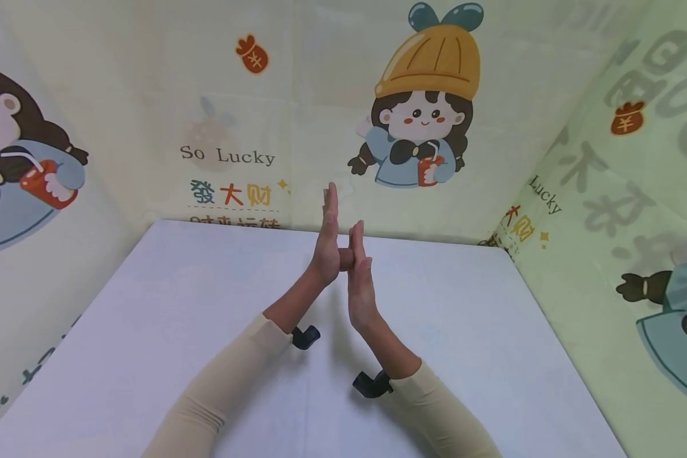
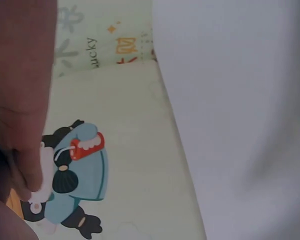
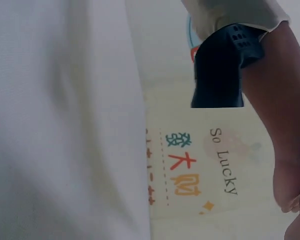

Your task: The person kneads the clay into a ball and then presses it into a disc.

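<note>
Both hands are raised above the white table, palms facing and fingers pointing up. My left hand (image 1: 327,245) stands a little higher, its fingers straight. Opposite it, my right hand (image 1: 362,286) also has straight fingers. A small brown piece (image 1: 346,259) bridges the gap between the palms and touches both; its kind cannot be told. In the left wrist view, the right hand (image 2: 25,135) fills the left side, with a dark patch beside it. The right wrist view has the left hand (image 3: 288,187) at the lower right edge, largely cut off.
A white table (image 1: 235,273) lies under the hands. Printed cloth walls (image 1: 320,114) with cartoon figures and lettering surround it at the back and sides. Black wrist cameras (image 1: 306,337) sit at both sleeve cuffs.
</note>
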`<control>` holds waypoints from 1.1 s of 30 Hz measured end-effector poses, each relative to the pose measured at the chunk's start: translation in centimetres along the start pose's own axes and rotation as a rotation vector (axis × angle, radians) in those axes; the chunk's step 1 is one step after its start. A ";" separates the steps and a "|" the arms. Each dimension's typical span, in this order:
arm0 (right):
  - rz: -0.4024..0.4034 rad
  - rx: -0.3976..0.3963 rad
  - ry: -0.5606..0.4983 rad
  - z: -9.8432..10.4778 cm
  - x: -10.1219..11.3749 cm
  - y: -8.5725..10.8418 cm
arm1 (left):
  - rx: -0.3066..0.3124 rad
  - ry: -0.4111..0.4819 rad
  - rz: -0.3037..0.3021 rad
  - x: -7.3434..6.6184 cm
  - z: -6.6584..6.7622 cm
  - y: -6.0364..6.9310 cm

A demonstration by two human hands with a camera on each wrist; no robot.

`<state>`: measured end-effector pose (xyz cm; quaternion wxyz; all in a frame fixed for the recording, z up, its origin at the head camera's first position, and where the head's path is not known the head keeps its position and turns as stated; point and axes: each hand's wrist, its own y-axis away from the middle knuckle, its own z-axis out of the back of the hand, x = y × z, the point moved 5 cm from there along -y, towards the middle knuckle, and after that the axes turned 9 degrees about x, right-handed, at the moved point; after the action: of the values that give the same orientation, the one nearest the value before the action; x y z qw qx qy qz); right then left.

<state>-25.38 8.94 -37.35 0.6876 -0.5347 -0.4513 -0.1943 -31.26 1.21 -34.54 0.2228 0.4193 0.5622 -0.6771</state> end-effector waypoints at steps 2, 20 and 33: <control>0.011 0.002 0.018 0.0 0.2 0.0 | 0.023 -0.031 0.018 0.5 0.0 0.2; 0.019 -0.060 0.034 2.5 1.6 -1.9 | 0.189 -0.051 0.022 1.0 -3.0 3.4; 0.024 -0.060 0.045 3.9 2.7 -3.3 | 0.213 -0.014 -0.005 -0.2 -4.2 4.6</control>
<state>-28.07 11.91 -33.16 0.6836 -0.5559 -0.4230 -0.2116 -26.23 3.89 -37.10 0.1794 0.4347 0.4866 -0.7363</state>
